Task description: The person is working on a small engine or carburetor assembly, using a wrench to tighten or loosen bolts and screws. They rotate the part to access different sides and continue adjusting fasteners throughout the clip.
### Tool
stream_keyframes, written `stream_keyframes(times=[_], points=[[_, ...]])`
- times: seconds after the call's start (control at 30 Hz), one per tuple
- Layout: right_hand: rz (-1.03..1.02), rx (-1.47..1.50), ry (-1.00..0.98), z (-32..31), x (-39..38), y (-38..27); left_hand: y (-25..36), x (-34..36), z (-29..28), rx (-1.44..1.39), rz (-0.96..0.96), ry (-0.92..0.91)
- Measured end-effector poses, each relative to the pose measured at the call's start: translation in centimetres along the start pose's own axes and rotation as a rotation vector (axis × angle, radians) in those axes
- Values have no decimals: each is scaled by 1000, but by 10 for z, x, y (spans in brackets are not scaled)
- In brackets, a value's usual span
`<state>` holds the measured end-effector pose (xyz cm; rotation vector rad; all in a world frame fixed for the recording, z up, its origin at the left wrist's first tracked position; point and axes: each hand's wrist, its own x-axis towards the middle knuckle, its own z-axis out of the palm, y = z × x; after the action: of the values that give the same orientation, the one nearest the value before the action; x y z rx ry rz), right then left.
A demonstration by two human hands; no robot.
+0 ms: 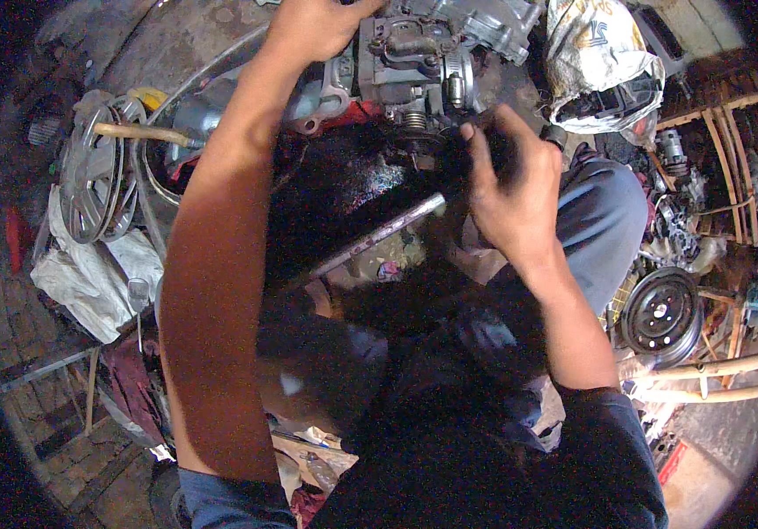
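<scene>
A greasy metal engine assembly [407,66] stands in front of me, with a round clamped fitting on its right side and a coil spring below. My left hand [322,26] reaches to its upper left side; the fingers run to the picture's top edge and are mostly hidden. Close to the engine's lower right, my right hand [517,181] is closed, thumb raised and fingers curled in shadow. A dark rounded end [554,137] shows beside its knuckles, but what it belongs to is unclear. A metal tube [379,236] slants below the engine, apart from both hands.
A white sack [604,66] with dark metal parts lies at upper right. Spoked wheels [97,176] and a wooden-handled tool [145,133] are at left. A black wheel rim [661,309], loose engine parts [674,220] and a bamboo frame [714,363] stand at right. My bent knee [604,216] is beside my right hand.
</scene>
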<state>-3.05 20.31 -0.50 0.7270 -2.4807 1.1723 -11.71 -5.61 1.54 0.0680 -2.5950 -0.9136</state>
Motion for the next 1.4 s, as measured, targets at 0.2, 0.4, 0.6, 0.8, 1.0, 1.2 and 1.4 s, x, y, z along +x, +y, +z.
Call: stream_keyframes(times=[0.2,0.4,0.6,0.8,1.0,1.2,1.4], points=[[-54,28,47,3,3,-7,-2,-1,0,36,-1,13],[120,120,-51,-7,11,-2,1,-4,0,-25,0,24],[99,-76,-95,5,-3,-6,4,-2,-1,2,14,19],[153,-51,-206,-20,11,-17,3,-4,-2,27,19,11],[100,38,-208,-20,-2,2,1,-4,-1,-19,64,48],[-169,-115,-427,-43,5,25,1,-4,-2,-11,56,25],[-351,-106,-504,-65,26,42,5,-4,-5,-8,10,0]])
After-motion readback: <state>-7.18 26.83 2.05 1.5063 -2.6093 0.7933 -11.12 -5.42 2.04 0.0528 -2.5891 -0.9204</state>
